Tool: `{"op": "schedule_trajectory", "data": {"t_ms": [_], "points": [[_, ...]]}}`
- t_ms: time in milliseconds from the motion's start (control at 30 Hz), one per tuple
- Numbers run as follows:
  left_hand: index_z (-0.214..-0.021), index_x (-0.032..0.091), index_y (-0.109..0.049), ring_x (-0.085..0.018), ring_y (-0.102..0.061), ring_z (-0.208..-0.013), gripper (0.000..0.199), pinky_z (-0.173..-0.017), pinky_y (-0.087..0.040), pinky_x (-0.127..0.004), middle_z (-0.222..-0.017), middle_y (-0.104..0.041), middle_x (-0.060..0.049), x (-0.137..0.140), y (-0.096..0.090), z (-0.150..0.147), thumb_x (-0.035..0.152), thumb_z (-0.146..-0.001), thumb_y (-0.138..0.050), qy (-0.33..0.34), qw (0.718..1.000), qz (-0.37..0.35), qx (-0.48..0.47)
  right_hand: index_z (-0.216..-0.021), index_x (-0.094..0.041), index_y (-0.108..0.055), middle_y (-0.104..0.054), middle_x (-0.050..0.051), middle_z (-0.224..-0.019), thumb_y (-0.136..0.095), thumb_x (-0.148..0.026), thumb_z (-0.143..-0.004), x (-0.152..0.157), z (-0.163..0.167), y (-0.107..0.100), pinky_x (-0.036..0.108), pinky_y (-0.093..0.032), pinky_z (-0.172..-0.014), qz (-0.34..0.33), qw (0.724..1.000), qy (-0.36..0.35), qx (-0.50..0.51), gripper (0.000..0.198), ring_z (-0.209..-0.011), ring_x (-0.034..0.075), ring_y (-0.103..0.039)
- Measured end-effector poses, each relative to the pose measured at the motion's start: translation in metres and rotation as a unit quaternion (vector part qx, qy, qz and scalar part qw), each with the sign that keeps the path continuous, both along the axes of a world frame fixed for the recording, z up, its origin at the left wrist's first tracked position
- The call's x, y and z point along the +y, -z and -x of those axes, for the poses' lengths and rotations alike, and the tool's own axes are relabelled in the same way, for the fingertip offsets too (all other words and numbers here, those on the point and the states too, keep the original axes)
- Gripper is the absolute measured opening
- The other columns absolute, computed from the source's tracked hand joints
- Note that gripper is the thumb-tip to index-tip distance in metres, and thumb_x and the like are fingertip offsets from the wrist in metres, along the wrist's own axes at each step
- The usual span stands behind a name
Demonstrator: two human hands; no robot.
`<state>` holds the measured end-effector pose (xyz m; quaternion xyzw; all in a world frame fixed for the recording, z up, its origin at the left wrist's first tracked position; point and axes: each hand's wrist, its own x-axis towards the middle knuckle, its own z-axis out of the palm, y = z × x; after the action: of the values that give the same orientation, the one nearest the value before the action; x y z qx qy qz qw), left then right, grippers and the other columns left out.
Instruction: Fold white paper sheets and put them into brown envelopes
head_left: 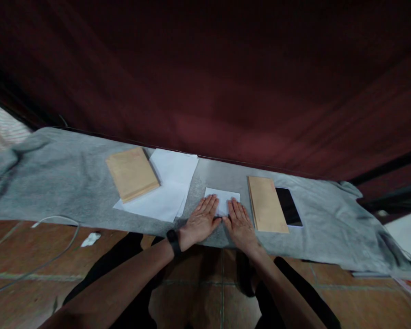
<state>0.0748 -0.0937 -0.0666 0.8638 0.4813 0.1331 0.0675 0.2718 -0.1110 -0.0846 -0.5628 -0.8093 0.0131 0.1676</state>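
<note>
A small white sheet of paper [222, 195], seemingly folded, lies on the grey cloth in front of me. My left hand [202, 218] rests flat on its left part, fingers stretched out. On the right part lies my right hand [239, 223], also flat with fingers extended. The two thumbs nearly meet at the paper's near edge. Just right of my right hand is a stack of brown envelopes [267, 204]. Larger white sheets [173, 176] are spread to the left of my left hand, partly under another stack of brown envelopes [133, 173].
Grey cloth [78, 183] covers the long, narrow surface, with a dark red panel [205, 91] rising behind it. A phone [289, 207] lies beside the right envelopes. On the tiled floor are a cable [60, 253] and a crumpled white scrap [91, 239].
</note>
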Motion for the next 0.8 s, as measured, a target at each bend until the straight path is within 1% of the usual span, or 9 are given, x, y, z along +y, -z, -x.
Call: {"op": "schedule_trajectory", "data": {"t_ms": [100,300,467,567,633,667,733,767,800], "points": [[-0.148,0.006,-0.041,-0.030,-0.031,-0.149,0.060,-0.121,-0.028,-0.048,-0.157,-0.038,-0.023,0.012,-0.002,0.011,0.039,-0.098,-0.051,-0.006,1.000,0.003,0.022,-0.158,-0.013,-0.028,-0.032,0.017,-0.162,-0.041,-0.040,-0.104,-0.001,-0.002,0.002,0.047,-0.029,-0.120,-0.013,1.000,0.013,-0.002,0.061,-0.150,0.028,-0.031],[-0.138,0.010,-0.052,-0.026,-0.041,-0.144,0.043,-0.118,-0.035,-0.044,-0.150,-0.049,-0.021,0.022,-0.003,0.019,0.018,-0.096,-0.047,0.055,0.996,0.012,0.066,-0.157,-0.012,-0.029,-0.035,0.018,-0.160,-0.044,-0.038,-0.103,-0.001,-0.002,0.001,0.049,-0.032,-0.118,-0.019,1.000,0.017,0.002,0.062,-0.148,0.029,-0.033],[-0.133,0.012,-0.057,-0.027,-0.048,-0.139,0.048,-0.115,-0.039,-0.046,-0.148,-0.052,-0.020,0.018,-0.014,0.018,0.001,-0.089,-0.041,0.081,0.993,0.008,0.081,-0.154,-0.012,-0.036,-0.037,0.018,-0.159,-0.048,-0.039,-0.101,0.001,0.001,-0.006,0.052,-0.028,-0.120,-0.005,1.000,0.022,0.002,0.061,-0.147,0.031,-0.036],[-0.120,0.016,-0.065,-0.027,-0.062,-0.124,0.039,-0.108,-0.046,-0.046,-0.130,-0.066,-0.016,0.017,-0.029,0.018,0.003,-0.089,-0.045,0.075,0.997,0.015,0.033,-0.151,-0.013,-0.042,-0.042,0.017,-0.156,-0.052,-0.037,-0.098,0.004,0.002,-0.016,0.053,-0.026,-0.122,0.004,1.000,0.019,0.014,0.059,-0.145,0.031,-0.040],[-0.112,0.019,-0.068,-0.025,-0.066,-0.114,0.033,-0.106,-0.047,-0.045,-0.120,-0.071,-0.012,0.017,-0.041,0.018,0.006,-0.091,-0.046,0.078,0.997,0.005,-0.025,-0.148,-0.017,-0.048,-0.049,0.014,-0.153,-0.050,-0.030,-0.098,0.006,0.003,-0.025,0.051,-0.029,-0.121,0.012,0.999,0.006,0.039,0.052,-0.140,0.029,-0.046],[-0.112,0.021,-0.068,-0.025,-0.065,-0.115,0.031,-0.108,-0.046,-0.046,-0.121,-0.071,-0.011,0.019,-0.048,0.017,0.009,-0.093,-0.047,0.078,0.995,-0.010,-0.060,-0.146,-0.020,-0.050,-0.052,0.012,-0.150,-0.047,-0.025,-0.098,0.008,0.002,-0.031,0.049,-0.033,-0.119,0.021,0.998,0.001,0.060,0.049,-0.137,0.027,-0.050],[-0.125,0.024,-0.063,-0.026,-0.057,-0.128,0.032,-0.115,-0.039,-0.048,-0.136,-0.063,-0.009,0.022,-0.058,0.016,0.019,-0.097,-0.050,0.051,0.987,-0.045,-0.145,-0.141,-0.025,-0.056,-0.061,0.008,-0.142,-0.042,-0.020,-0.098,0.011,0.001,-0.044,0.042,-0.043,-0.111,0.048,0.990,0.003,0.131,0.046,-0.127,0.024,-0.060],[-0.135,0.026,-0.056,-0.026,-0.049,-0.137,0.038,-0.118,-0.036,-0.049,-0.146,-0.055,-0.009,0.025,-0.063,0.015,0.025,-0.097,-0.053,0.018,0.979,-0.057,-0.197,-0.137,-0.027,-0.059,-0.065,0.007,-0.136,-0.041,-0.021,-0.098,0.013,0.001,-0.051,0.040,-0.048,-0.106,0.063,0.981,0.013,0.183,0.044,-0.121,0.024,-0.063],[-0.146,0.028,-0.045,-0.027,-0.041,-0.143,0.051,-0.119,-0.034,-0.049,-0.154,-0.045,-0.010,0.029,-0.066,0.015,0.032,-0.096,-0.057,-0.025,0.964,-0.061,-0.258,-0.132,-0.027,-0.062,-0.069,0.006,-0.130,-0.040,-0.024,-0.099,0.015,0.000,-0.057,0.038,-0.051,-0.101,0.076,0.966,0.029,0.244,0.040,-0.116,0.023,-0.066]]}}
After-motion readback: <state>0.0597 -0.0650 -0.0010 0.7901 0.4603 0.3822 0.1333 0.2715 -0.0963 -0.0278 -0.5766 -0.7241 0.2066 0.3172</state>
